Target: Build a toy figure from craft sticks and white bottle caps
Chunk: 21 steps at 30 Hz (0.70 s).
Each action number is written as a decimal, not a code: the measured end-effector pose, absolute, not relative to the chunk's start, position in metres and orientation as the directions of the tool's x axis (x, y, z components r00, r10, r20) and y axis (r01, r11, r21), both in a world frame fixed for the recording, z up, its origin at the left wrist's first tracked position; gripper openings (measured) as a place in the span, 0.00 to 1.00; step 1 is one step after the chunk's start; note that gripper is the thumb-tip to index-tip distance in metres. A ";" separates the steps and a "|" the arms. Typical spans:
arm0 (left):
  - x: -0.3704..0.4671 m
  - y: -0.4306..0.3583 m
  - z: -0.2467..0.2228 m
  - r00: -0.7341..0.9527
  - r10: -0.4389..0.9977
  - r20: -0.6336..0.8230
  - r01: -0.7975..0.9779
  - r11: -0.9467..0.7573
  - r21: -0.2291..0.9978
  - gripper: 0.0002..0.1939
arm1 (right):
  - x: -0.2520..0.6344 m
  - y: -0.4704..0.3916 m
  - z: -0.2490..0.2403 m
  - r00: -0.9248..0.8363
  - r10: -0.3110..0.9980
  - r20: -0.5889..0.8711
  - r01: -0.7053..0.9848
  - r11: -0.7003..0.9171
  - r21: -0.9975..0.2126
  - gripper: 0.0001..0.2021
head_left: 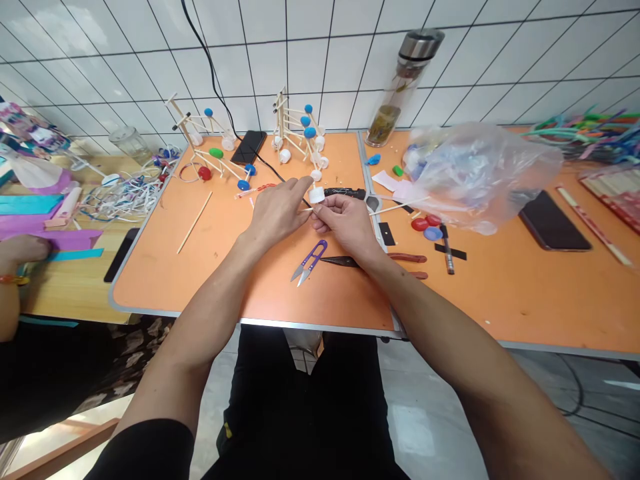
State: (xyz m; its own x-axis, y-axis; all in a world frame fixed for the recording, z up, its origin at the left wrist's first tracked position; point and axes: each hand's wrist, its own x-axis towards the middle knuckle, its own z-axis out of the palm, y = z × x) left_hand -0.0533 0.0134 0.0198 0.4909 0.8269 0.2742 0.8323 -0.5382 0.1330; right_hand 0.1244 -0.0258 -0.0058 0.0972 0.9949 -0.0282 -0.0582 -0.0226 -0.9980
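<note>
My left hand (280, 208) and my right hand (347, 223) meet over the middle of the orange table, fingers pinched close together. A white bottle cap (317, 195) sits at their fingertips; which fingers bear it is partly hidden. Both hands grip a thin wooden stick (400, 206), whose far end shows past my right hand. Just below lie purple thread snips (309, 262), blades toward me. Pliers with reddish-brown handles (407, 257) lie partly under my right wrist.
Stick frames with blue and white caps (307, 127) stand along the wall, beside a phone (249, 147). A glass bottle (400, 87) and a plastic bag (480, 173) are at right. One loose stick (195, 222) lies left. Another person's hand (23, 252) is far left.
</note>
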 end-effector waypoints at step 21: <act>-0.062 0.019 0.017 0.573 0.765 0.296 0.780 -0.619 0.091 0.27 | 0.143 -0.023 0.003 0.153 0.987 0.044 0.031 0.040 -0.999 0.12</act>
State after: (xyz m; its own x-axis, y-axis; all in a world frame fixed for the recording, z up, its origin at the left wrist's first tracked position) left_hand -0.0622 0.0188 0.0173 0.5725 0.7646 0.2960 0.7799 -0.6193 0.0911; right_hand 0.1427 -0.0225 0.0031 0.1531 0.9872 0.0440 0.0306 0.0398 -0.9987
